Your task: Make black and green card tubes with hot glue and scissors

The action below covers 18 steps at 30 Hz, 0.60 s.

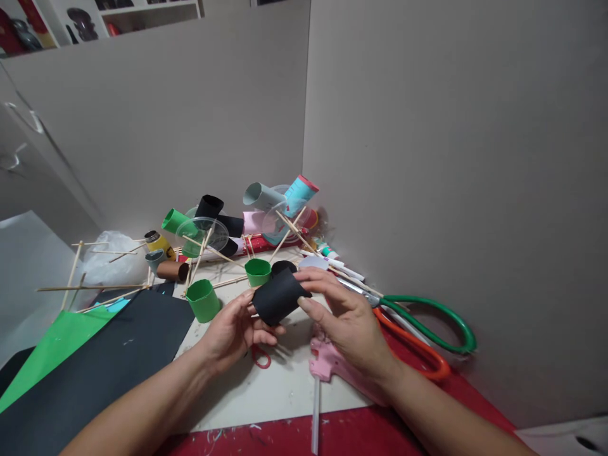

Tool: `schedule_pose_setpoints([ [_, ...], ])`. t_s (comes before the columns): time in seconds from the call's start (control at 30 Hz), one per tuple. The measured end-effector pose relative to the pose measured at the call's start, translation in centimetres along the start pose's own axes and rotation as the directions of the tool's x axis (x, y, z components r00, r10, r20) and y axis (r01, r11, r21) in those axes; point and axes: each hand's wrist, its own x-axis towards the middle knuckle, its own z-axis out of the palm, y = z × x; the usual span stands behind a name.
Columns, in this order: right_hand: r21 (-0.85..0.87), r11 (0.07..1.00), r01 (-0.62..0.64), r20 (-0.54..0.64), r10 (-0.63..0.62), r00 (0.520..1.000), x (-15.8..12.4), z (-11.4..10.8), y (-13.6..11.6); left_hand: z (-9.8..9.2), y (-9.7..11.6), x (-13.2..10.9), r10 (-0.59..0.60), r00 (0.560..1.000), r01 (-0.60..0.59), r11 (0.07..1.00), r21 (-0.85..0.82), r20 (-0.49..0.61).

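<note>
A short black paper tube is held tilted between my two hands above the white work surface. My left hand grips its left end, with some fingertips hidden behind or inside it. My right hand has its thumb and fingers closed on the right end. Below my right hand lies a pink hot glue gun with a clear glue stick sticking out of it. Just past the tube stand a green paper ring and another black ring. A lighter green ring stands to the left.
Large scissors with green and orange handles lie at right. Small red-handled scissors sit beneath my hands. Black paper and green paper cover the left. Behind are wooden sticks, clear plastic discs and coloured tubes against grey panels.
</note>
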Motion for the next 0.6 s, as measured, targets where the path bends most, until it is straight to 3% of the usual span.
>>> schedule_pose_setpoints([
  [0.13,0.058,0.993,-0.106,-0.048,0.109,0.993,-0.1,-0.2,0.2,-0.3,0.3,0.2,-0.025,1.0,0.024,0.998,-0.062,-0.003],
  [0.27,0.098,0.978,-0.183,-0.073,0.191,0.979,0.2,-0.4,0.4,-0.8,0.2,0.3,-0.069,0.996,0.076,0.988,-0.135,0.06],
  [0.43,0.077,0.954,-0.29,0.05,0.286,0.957,0.8,-0.5,0.2,-1.8,-0.5,0.6,-0.219,0.963,0.232,0.971,-0.067,0.155],
  [0.5,0.044,0.941,-0.337,0.115,0.33,0.937,1.0,-0.5,-0.1,-1.9,-0.9,0.7,-0.215,0.968,0.218,0.976,-0.009,0.132],
  [0.6,0.003,0.886,-0.463,0.242,0.449,0.86,1.0,-0.4,-0.5,-1.5,-1.3,0.7,-0.164,0.984,0.159,0.985,0.062,0.07],
])
